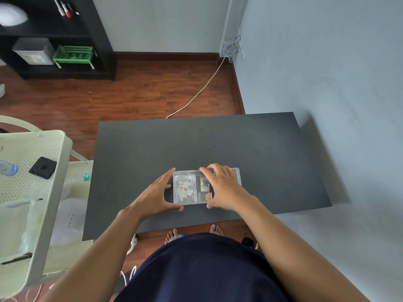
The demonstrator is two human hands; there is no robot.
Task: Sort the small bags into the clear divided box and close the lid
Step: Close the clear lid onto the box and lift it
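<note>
The clear divided box (237,177) lies on the black table (218,140), near its front edge. Small bags show through the clear plastic: pale ones with labels (185,189) in the left section, a dark one (204,185) and a small pink one (208,196) in the middle sections. My left hand (156,196) clasps the box's left side, with the thumb at the near left corner and the fingers at the far left corner. My right hand (224,186) lies spread over the box's right half, fingers on top and thumb at the near edge. It hides the right sections.
A cream perforated cart (43,192) stands to the left of the table, carrying a black pouch (43,167) and a plastic bottle (7,168). A grey wall runs along the right. A black shelf unit (65,38) stands far left on the wooden floor, where a cable (202,88) trails.
</note>
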